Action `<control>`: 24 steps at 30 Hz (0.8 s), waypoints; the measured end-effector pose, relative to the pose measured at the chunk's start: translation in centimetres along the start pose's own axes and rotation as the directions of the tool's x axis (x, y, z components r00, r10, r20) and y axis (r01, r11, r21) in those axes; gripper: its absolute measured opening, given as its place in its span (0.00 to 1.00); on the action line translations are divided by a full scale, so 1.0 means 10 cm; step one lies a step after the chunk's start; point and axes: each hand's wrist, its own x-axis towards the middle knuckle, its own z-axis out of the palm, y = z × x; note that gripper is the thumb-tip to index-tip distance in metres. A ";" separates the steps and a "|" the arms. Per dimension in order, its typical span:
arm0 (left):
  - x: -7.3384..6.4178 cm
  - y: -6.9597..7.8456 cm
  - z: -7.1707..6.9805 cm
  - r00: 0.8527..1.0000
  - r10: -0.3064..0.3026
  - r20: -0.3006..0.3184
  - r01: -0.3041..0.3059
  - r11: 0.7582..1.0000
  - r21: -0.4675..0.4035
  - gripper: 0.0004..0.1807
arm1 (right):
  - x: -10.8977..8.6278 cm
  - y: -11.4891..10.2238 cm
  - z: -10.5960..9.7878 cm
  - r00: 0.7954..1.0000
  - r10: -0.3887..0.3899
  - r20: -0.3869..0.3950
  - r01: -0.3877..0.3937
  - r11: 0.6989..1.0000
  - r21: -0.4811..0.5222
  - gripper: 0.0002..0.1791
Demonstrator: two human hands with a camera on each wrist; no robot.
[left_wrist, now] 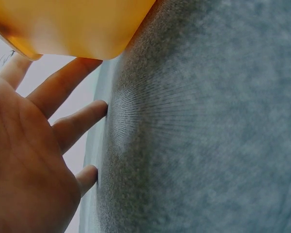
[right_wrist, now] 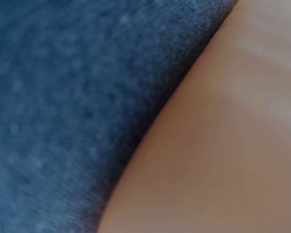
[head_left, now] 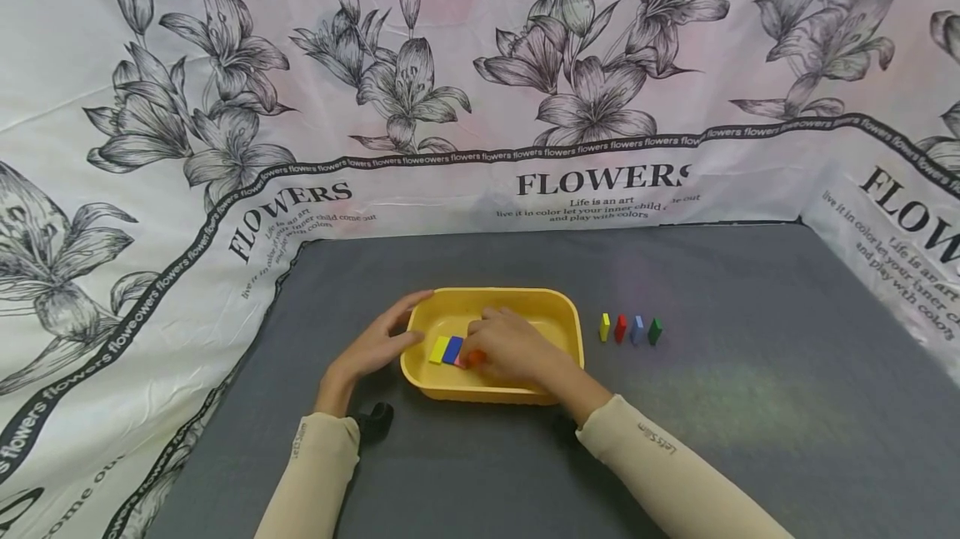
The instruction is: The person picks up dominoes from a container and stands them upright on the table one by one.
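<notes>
A yellow plastic tub [head_left: 491,395] stands on the dark grey cloth. My left hand [head_left: 377,345] rests at its left end, thumb by the near rim and fingers spread. In the left wrist view the straight fingers [left_wrist: 63,90] reach the tub wall [left_wrist: 87,36] and the cloth. Inside the tub, my right hand [head_left: 512,345] bends its fingers down around a red block [head_left: 477,358], which they partly cover. A yellow block [head_left: 439,349] and a blue block [head_left: 453,349] lie side by side to its left, with a pinkish edge [head_left: 461,361] beside them.
Right of the tub, a yellow block [head_left: 604,327], a red block [head_left: 621,328], a blue block [head_left: 637,330] and a green block [head_left: 656,331] stand in a row. A small black object [head_left: 377,421] is by the left wrist. Flower-printed cloth [head_left: 450,189] hangs behind.
</notes>
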 end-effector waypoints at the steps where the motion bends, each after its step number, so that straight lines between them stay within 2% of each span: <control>1: 0.00 0.00 0.00 1.000 0.003 0.001 -0.003 1.000 0.000 0.36 | 0.00 0.00 0.00 1.000 0.002 0.005 -0.002 1.000 -0.004 0.07; 5: 0.00 0.01 -0.01 1.000 0.013 0.002 -0.013 1.000 0.007 0.36 | 0.02 -0.01 -0.01 1.000 0.016 0.017 -0.016 1.000 -0.006 0.06; 10: 0.00 0.02 0.00 1.000 -0.008 -0.004 0.008 1.000 -0.007 0.35 | 0.03 -0.02 -0.01 1.000 0.009 0.005 -0.009 1.000 0.006 0.05; 18: 0.00 0.02 0.00 1.000 0.003 -0.004 -0.003 1.000 0.004 0.36 | 0.02 -0.01 -0.02 1.000 0.021 0.002 -0.021 1.000 0.001 0.07; 24: 0.00 0.01 0.00 0.999 -0.029 -0.015 0.029 1.000 -0.002 0.35 | 0.01 0.02 -0.02 1.000 0.017 0.020 -0.016 0.999 -0.042 0.02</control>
